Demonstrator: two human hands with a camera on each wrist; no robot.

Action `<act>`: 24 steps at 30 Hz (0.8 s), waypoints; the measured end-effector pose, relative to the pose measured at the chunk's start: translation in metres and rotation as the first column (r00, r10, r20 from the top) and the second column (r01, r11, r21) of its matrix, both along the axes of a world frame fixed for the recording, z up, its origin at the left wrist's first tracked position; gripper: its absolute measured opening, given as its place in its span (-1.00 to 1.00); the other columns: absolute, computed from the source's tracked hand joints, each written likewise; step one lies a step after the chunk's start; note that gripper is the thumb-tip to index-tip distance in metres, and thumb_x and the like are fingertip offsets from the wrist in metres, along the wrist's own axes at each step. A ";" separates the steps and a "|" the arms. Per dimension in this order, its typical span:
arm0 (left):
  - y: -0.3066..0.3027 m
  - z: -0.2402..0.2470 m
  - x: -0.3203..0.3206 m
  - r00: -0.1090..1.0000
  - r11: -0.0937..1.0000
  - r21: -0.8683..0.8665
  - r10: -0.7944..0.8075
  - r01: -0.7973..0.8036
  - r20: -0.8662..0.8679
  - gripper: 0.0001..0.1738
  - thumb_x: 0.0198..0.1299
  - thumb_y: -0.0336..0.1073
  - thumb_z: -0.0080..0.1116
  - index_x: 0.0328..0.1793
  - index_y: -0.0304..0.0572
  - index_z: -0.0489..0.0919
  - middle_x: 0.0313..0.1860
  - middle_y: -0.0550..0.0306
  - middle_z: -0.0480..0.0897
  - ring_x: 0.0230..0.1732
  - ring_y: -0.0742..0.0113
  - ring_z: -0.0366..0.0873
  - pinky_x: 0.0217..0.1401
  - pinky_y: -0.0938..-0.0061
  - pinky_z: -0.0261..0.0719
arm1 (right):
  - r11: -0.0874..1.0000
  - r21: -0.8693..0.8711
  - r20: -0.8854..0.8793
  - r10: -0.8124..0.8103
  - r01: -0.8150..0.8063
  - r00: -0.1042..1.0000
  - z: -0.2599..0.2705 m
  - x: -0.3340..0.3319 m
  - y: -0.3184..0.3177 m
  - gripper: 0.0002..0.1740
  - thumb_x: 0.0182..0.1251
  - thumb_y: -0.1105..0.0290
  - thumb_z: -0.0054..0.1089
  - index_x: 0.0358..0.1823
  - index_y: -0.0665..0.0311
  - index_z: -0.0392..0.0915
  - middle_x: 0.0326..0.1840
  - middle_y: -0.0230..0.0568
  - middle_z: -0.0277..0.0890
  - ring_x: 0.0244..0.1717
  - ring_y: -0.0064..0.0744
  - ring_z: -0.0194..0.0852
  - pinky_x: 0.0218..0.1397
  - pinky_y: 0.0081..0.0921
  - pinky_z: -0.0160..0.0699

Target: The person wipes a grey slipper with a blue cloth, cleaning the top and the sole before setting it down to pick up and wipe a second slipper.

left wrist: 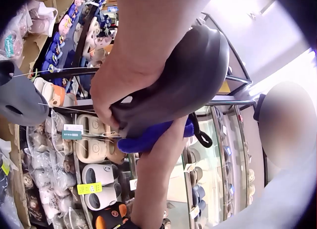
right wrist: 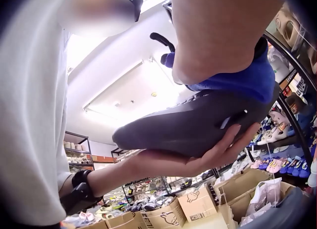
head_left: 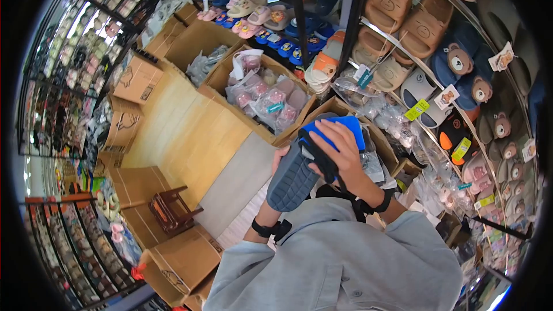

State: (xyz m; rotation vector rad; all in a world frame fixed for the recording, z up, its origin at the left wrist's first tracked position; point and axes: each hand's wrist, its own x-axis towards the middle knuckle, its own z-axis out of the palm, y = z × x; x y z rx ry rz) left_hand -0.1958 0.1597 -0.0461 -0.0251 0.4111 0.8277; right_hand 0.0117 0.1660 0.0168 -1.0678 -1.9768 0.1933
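My left hand (head_left: 279, 158) holds a dark grey clog (head_left: 291, 187) from underneath, its ridged sole showing in the head view. In the right wrist view the left fingers (right wrist: 225, 152) curl around the clog's side, near a small slot. A soft blue cleaning pad (head_left: 352, 129) with a black band and loop lies against the clog. My right hand (head_left: 343, 152) grips this pad, fingers over it and thumb at the clog's edge. A second dark grey clog (left wrist: 22, 102) hangs at the left of the left wrist view, with thin strings beside it.
An open carton (head_left: 230, 106) of bagged pink slippers stands ahead. Racks of tagged slippers (head_left: 423, 23) rise close on the right. More cartons (head_left: 138, 78) and a small brown wooden stool (head_left: 173, 210) line the left, around a pale wooden floor (head_left: 178, 124).
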 end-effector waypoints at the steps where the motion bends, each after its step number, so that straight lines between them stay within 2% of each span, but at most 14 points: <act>1: 0.007 0.000 -0.003 0.993 0.999 -0.007 -0.043 0.044 0.112 -0.43 0.56 0.13 0.01 0.39 -0.14 0.61 0.26 -0.03 0.76 0.14 0.18 0.78 0.21 0.31 0.80 | 1.000 0.009 0.019 -0.006 0.006 1.000 0.002 -0.003 -0.003 -0.25 0.24 0.10 0.63 0.45 0.19 0.69 0.55 -0.01 0.59 0.57 0.07 0.52 0.64 0.10 0.42; 2: 0.008 0.001 -0.005 0.997 0.998 0.047 -0.049 0.047 0.052 -0.47 0.59 0.08 0.03 0.45 -0.09 0.52 0.32 -0.03 0.71 0.18 0.21 0.76 0.27 0.30 0.78 | 1.000 0.025 0.015 0.018 -0.019 1.000 0.000 -0.007 -0.006 -0.25 0.25 0.05 0.62 0.45 0.18 0.69 0.55 0.00 0.59 0.55 0.06 0.55 0.62 0.09 0.45; 4: 0.003 -0.003 -0.011 0.949 0.899 0.437 0.124 0.015 -0.289 -0.48 0.64 -0.02 0.07 0.57 0.00 0.33 0.45 -0.04 0.61 0.24 0.28 0.71 0.39 0.28 0.74 | 0.994 0.053 0.047 0.098 -0.100 0.994 -0.001 -0.019 -0.014 -0.30 0.35 0.01 0.53 0.45 0.17 0.69 0.55 0.00 0.59 0.54 0.03 0.57 0.61 0.05 0.48; 6: 0.017 -0.016 -0.019 0.889 0.863 0.496 0.149 0.096 -0.433 -0.50 0.68 -0.05 0.05 0.59 -0.01 0.32 0.46 -0.04 0.62 0.27 0.29 0.70 0.50 0.25 0.68 | 0.973 0.051 0.160 0.212 -0.223 0.964 -0.005 -0.027 -0.017 -0.38 0.51 0.06 0.34 0.51 0.14 0.64 0.57 -0.02 0.56 0.57 -0.04 0.55 0.61 -0.04 0.49; 7: 0.043 -0.016 -0.025 0.987 0.975 0.168 -0.135 0.148 -0.082 -0.53 0.69 0.02 -0.02 0.46 -0.10 0.49 0.31 -0.02 0.72 0.27 0.23 0.71 0.56 0.22 0.61 | 0.972 0.047 0.239 0.212 -0.230 0.948 -0.007 -0.027 -0.016 -0.37 0.50 0.08 0.35 0.53 0.13 0.62 0.59 -0.03 0.54 0.59 -0.04 0.53 0.62 -0.04 0.48; 8: 0.052 -0.012 -0.025 0.982 0.972 0.146 -0.178 0.187 -0.067 -0.52 0.68 0.06 -0.07 0.35 -0.14 0.58 0.20 -0.01 0.78 0.24 0.23 0.73 0.45 0.25 0.68 | 0.971 0.040 0.317 0.212 -0.237 0.924 -0.009 -0.026 -0.013 -0.35 0.49 0.09 0.36 0.55 0.12 0.60 0.60 -0.04 0.53 0.61 -0.04 0.50 0.63 -0.03 0.46; 9: 0.062 -0.007 -0.025 0.963 0.967 0.039 -0.248 0.253 -0.106 -0.42 0.62 0.13 -0.02 0.41 -0.18 0.58 0.21 -0.03 0.78 0.19 0.18 0.77 0.37 0.24 0.73 | 0.982 0.001 0.279 0.180 -0.187 0.943 -0.008 -0.026 -0.010 -0.34 0.48 0.08 0.37 0.55 0.11 0.59 0.61 -0.04 0.52 0.62 -0.03 0.49 0.64 -0.02 0.45; 11: 0.071 0.008 -0.024 0.916 0.940 0.121 -0.272 0.318 -0.294 -0.30 0.55 0.19 0.03 0.50 -0.22 0.57 0.24 -0.06 0.78 0.14 0.11 0.81 0.29 0.22 0.79 | 0.992 -0.085 0.201 0.111 -0.095 0.973 -0.006 -0.028 -0.005 -0.31 0.46 0.05 0.40 0.57 0.10 0.58 0.63 -0.04 0.50 0.64 -0.01 0.46 0.66 0.01 0.42; 12: 0.068 0.023 -0.023 0.886 0.889 0.310 -0.188 0.338 -0.425 -0.29 0.55 0.19 0.03 0.53 -0.22 0.56 0.26 -0.07 0.78 0.14 0.10 0.81 0.28 0.20 0.81 | 0.992 -0.122 0.140 0.029 -0.012 0.990 0.001 -0.030 -0.001 -0.26 0.40 0.03 0.50 0.56 0.09 0.59 0.63 -0.02 0.51 0.64 0.03 0.46 0.67 0.06 0.40; 14: 0.080 0.023 -0.022 0.890 0.870 0.315 -0.248 0.378 -0.384 -0.29 0.55 0.19 0.02 0.54 -0.21 0.55 0.27 -0.05 0.76 0.16 0.11 0.81 0.25 0.19 0.82 | 0.975 -0.112 0.123 -0.177 0.191 0.977 0.001 -0.028 0.005 -0.19 0.33 0.01 0.59 0.57 0.11 0.58 0.63 0.00 0.50 0.63 0.07 0.46 0.66 0.09 0.40; 16: 0.106 0.001 -0.019 0.887 0.886 -0.050 -0.462 0.461 -0.006 -0.30 0.56 0.20 -0.01 0.51 -0.20 0.56 0.28 0.00 0.73 0.16 0.15 0.78 0.22 0.22 0.82 | 0.933 -0.140 0.056 -0.326 0.331 0.944 0.001 -0.028 0.008 -0.20 0.27 0.08 0.64 0.53 0.14 0.63 0.63 0.03 0.51 0.60 0.16 0.48 0.66 0.10 0.38; 18: 0.116 -0.002 -0.023 0.861 0.860 0.135 -0.503 0.492 0.072 -0.41 0.67 0.05 -0.11 0.56 -0.19 0.50 0.38 0.02 0.68 0.30 0.22 0.71 0.39 0.25 0.71 | 0.913 -0.147 0.023 -0.382 0.381 0.924 0.003 -0.031 0.008 -0.22 0.26 0.12 0.64 0.51 0.15 0.64 0.62 0.04 0.52 0.60 0.16 0.49 0.66 0.12 0.38; 22: 0.121 0.014 -0.014 0.870 0.842 0.243 -0.493 0.482 -0.015 -0.45 0.71 0.00 -0.17 0.58 -0.14 0.49 0.44 0.00 0.66 0.39 0.25 0.66 0.56 0.29 0.58 | 0.915 -0.132 0.099 -0.371 0.382 0.923 0.006 -0.046 -0.002 -0.20 0.25 0.10 0.65 0.52 0.14 0.64 0.60 0.01 0.53 0.60 0.13 0.49 0.64 0.13 0.41; 24: 0.122 0.021 -0.015 0.850 0.811 0.255 -0.510 0.526 -0.132 -0.44 0.69 0.04 -0.14 0.54 -0.12 0.54 0.39 0.01 0.70 0.34 0.24 0.70 0.50 0.28 0.63 | 0.936 -0.156 0.124 -0.299 0.316 0.946 0.011 -0.054 -0.009 -0.21 0.27 0.06 0.63 0.51 0.14 0.64 0.60 -0.01 0.53 0.61 0.07 0.49 0.64 0.10 0.44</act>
